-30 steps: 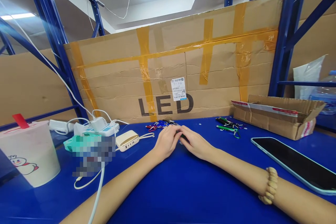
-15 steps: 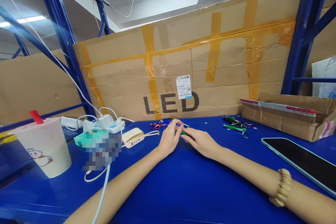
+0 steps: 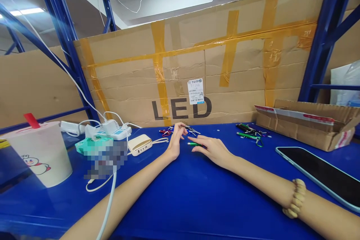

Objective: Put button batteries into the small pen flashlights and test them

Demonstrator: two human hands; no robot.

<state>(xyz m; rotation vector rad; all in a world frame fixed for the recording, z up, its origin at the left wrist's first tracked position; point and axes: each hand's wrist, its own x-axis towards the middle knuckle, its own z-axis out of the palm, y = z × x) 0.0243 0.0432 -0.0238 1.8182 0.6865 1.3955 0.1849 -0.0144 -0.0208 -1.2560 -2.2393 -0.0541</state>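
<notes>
My right hand (image 3: 211,149) lies on the blue table (image 3: 180,195), its fingertips pinched on a small green pen-shaped keychain light (image 3: 193,144). My left hand (image 3: 174,139) is raised on its wrist just left of it. Its fingers are drawn together at the edge of a pile of several small keychain lights (image 3: 180,130) in red, blue and silver; what they pinch is too small to make out. A second pile of green and black keychain lights (image 3: 249,131) lies farther right. A bead bracelet (image 3: 294,198) is on my right wrist.
A cardboard sheet marked LED (image 3: 197,75) walls the back. An open cardboard box (image 3: 306,123) and a dark tablet (image 3: 317,174) are on the right. On the left are a cup with a red straw (image 3: 39,155), a power strip (image 3: 112,133), a gold power bank (image 3: 140,144) and a white cable (image 3: 108,195).
My hands have parted. The left hand moved back to the pile of keychain lights, and the right hand keeps the green one, now in plain view.
</notes>
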